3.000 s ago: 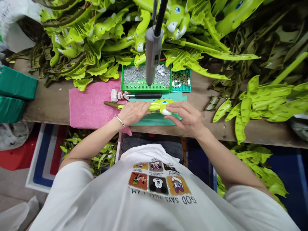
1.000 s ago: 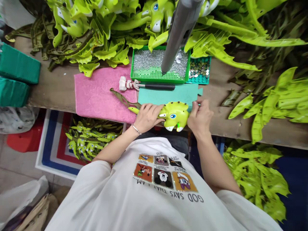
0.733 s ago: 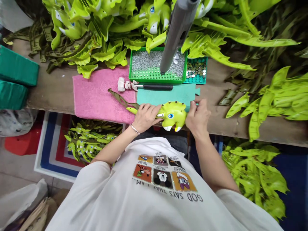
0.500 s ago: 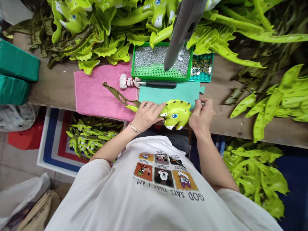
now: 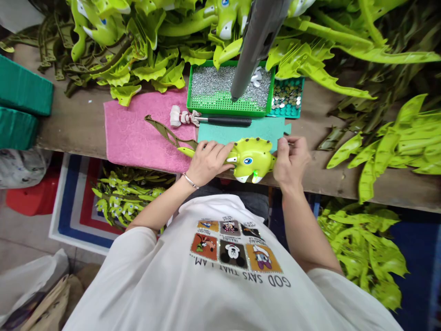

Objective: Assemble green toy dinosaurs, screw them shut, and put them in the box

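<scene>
A lime-green toy dinosaur head (image 5: 253, 161) with a blue eye, white horn and dark-tipped frill lies across the bench's front edge. A green glow shows at its mouth. My left hand (image 5: 211, 160) is wrapped over the toy's left part, where an olive plastic piece (image 5: 165, 132) and a lime tip stick out past the fingers. My right hand (image 5: 292, 161) is closed at the toy's right end, touching it, thumb against curled fingers; what they pinch is hidden. Behind the toy is a turquoise foam mat (image 5: 265, 131).
A mallet-like tool with a cloth-wrapped head and black handle (image 5: 230, 121) lies between a pink towel (image 5: 131, 128) and a green tray of screws (image 5: 196, 109). Metal discs fill a teal tray (image 5: 301, 99). A grey tool (image 5: 255, 50) hangs above. Lime-green shells (image 5: 389, 147) pile up around.
A green light now shows at the toy's mouth, where none showed before. The toy has tilted slightly, and my right hand has shifted a little. My left hand keeps its hold.
</scene>
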Demonstrator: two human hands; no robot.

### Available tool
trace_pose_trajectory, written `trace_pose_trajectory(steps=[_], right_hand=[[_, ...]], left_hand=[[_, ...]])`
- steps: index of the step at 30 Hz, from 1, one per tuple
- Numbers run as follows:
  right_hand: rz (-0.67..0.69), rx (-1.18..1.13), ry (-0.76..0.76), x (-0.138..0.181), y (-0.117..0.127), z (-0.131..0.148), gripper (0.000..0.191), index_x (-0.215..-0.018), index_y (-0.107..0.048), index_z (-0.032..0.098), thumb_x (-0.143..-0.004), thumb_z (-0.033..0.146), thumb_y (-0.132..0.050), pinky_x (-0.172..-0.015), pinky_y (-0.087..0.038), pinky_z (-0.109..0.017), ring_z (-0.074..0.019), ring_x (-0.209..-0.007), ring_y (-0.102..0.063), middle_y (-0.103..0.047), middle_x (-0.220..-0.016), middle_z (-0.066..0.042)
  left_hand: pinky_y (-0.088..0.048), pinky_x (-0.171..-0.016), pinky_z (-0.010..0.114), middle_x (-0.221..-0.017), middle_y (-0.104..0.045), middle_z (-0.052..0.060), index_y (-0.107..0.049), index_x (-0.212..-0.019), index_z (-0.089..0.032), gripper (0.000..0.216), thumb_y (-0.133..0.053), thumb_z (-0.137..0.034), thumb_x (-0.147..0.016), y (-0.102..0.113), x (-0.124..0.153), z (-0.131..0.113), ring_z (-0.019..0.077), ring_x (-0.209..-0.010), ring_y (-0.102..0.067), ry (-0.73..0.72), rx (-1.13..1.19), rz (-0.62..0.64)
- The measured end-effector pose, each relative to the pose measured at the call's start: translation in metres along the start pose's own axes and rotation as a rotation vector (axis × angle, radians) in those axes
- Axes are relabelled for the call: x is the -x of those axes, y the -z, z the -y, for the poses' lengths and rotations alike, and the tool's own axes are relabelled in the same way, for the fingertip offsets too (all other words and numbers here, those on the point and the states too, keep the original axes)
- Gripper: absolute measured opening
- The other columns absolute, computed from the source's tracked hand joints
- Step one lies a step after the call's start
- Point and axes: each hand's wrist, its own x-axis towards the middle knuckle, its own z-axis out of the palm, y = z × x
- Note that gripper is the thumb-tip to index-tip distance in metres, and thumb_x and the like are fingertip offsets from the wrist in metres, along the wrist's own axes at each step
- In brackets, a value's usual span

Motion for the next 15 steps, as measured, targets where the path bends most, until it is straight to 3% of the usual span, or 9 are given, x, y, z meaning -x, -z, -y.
trace_pose_trajectory(steps=[5,9,12,15], right_hand=[[0.049,0.092,0.105,-0.027,0.000,0.001,0.041,-0.086,-0.056,0.024,-0.096,0.061,-0.039,-0.072,-0.046,-0.037,-0.0221,-0.068,-0.063,-0.065,-0.071,-0.004],[0.089,0.214,0.171,-0.042,0.000,-0.004,0.038,-0.090,-0.059,0.024,-0.099,0.054,-0.037,-0.075,-0.045,-0.039,-0.0244,-0.074,-0.062,-0.066,-0.075,-0.007],[0.108,0.281,0.358,-0.040,-0.002,0.006,0.036,-0.096,-0.061,0.021,-0.098,0.050,-0.039,-0.082,-0.044,-0.042,-0.0278,-0.089,-0.062,-0.068,-0.091,-0.013],[0.211,0.305,0.599,-0.034,-0.013,0.029,0.037,-0.106,-0.063,0.020,-0.096,0.051,-0.046,-0.090,-0.041,-0.045,-0.0302,-0.104,-0.057,-0.066,-0.110,-0.016]], left_hand=[[-0.042,-0.090,0.041,-0.117,-0.068,0.018,-0.050,-0.143,-0.010,0.059,-0.054,-0.048,-0.098,-0.007,-0.003,0.008,0.0300,-0.106,-0.060,0.063,0.110,0.040],[-0.041,-0.099,0.045,-0.133,-0.060,0.021,-0.045,-0.147,-0.011,0.067,-0.062,-0.044,-0.092,-0.008,0.012,0.029,0.0339,-0.119,-0.054,0.105,0.155,0.006],[-0.039,-0.101,0.049,-0.131,-0.060,0.021,-0.048,-0.145,-0.011,0.073,-0.067,-0.052,-0.087,-0.007,0.029,0.050,0.0354,-0.118,-0.054,0.175,0.166,-0.039],[-0.039,-0.100,0.050,-0.125,-0.063,0.019,-0.057,-0.135,-0.012,0.066,-0.065,-0.056,-0.087,-0.006,0.036,0.058,0.0342,-0.115,-0.056,0.162,0.179,-0.055]])
